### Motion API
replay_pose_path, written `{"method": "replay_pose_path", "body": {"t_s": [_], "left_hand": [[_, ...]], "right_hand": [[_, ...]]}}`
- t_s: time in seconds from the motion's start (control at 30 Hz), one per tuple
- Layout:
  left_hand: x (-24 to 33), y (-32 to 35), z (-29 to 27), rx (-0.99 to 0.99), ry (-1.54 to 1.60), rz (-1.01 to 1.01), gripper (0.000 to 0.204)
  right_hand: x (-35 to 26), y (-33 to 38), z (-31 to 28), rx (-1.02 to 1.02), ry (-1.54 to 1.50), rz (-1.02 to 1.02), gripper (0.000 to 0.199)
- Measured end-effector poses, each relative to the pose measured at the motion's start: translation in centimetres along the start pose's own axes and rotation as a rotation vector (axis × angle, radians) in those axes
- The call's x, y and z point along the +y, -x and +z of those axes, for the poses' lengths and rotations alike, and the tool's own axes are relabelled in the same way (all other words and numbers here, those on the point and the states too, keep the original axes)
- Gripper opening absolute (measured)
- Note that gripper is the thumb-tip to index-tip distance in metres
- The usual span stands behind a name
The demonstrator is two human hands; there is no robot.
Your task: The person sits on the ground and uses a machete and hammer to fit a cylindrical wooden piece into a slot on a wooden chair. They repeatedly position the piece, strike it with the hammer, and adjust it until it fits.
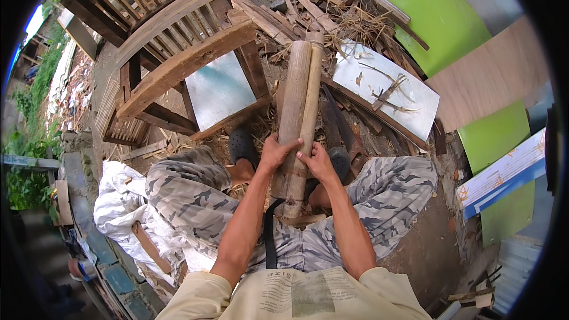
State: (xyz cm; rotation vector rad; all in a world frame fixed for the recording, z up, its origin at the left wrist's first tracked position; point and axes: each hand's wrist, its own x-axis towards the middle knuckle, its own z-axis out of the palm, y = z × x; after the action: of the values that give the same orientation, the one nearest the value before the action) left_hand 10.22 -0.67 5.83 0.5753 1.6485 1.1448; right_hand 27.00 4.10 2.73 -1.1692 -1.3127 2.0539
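Observation:
Two lengths of dry bamboo stand side by side between my knees, pointing away from me. My left hand [277,153] is closed around the left side of the thick bamboo piece [294,89], its thumb lying across the front. On the other side, my right hand [318,162] grips the thinner bamboo pole [311,106], which rests against the thick one. Both thumbs nearly meet where the pieces touch. The fingers behind the bamboo are hidden. Just right of the pole lies what looks like a handsaw [355,151] with a brown handle, beside my dark shoe.
A slatted wooden bench frame [184,65] stands at the far left. Scrap wood [290,6] and straw lie ahead. A white panel [385,92] with twigs is at the right, near green sheets [435,15]. A white sack [121,201] sits by my left leg.

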Motion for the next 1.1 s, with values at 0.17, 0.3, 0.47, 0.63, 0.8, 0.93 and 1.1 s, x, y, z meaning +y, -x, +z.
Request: {"method": "replay_pose_path", "body": {"t_s": [0.17,0.3,0.47,0.63,0.8,0.93,1.1], "left_hand": [[0.7,0.0,0.3,0.044,-0.155,0.027,0.071],[2.8,-0.2,-0.1,0.075,-0.259,0.101,0.075],[12.8,2.6,-2.0,0.145,-0.402,0.227,0.088],[25.4,4.8,-8.9,0.205,-0.660,0.310,0.080],[32.4,0.7,-17.0,0.448,-0.846,0.459,0.087],[35.8,-2.9,-19.2,0.449,-1.089,0.473,0.088],[35.7,-6.0,-22.1,0.426,-1.163,0.442,0.081]], "right_hand": [[0.4,0.0,0.3,0.059,0.060,-0.084,0.052],[-2.0,0.5,1.1,0.029,-0.061,-0.073,0.056],[-9.4,1.5,4.6,-0.057,-0.254,-0.218,0.056],[-19.0,1.1,11.8,-0.160,-0.332,-0.295,0.049],[-25.5,-3.5,19.4,-0.217,-0.143,-0.342,0.037],[-26.5,-8.0,23.0,-0.204,-0.222,-0.164,0.032],[-26.9,-9.2,26.2,-0.145,-0.193,0.003,0.026]]}}
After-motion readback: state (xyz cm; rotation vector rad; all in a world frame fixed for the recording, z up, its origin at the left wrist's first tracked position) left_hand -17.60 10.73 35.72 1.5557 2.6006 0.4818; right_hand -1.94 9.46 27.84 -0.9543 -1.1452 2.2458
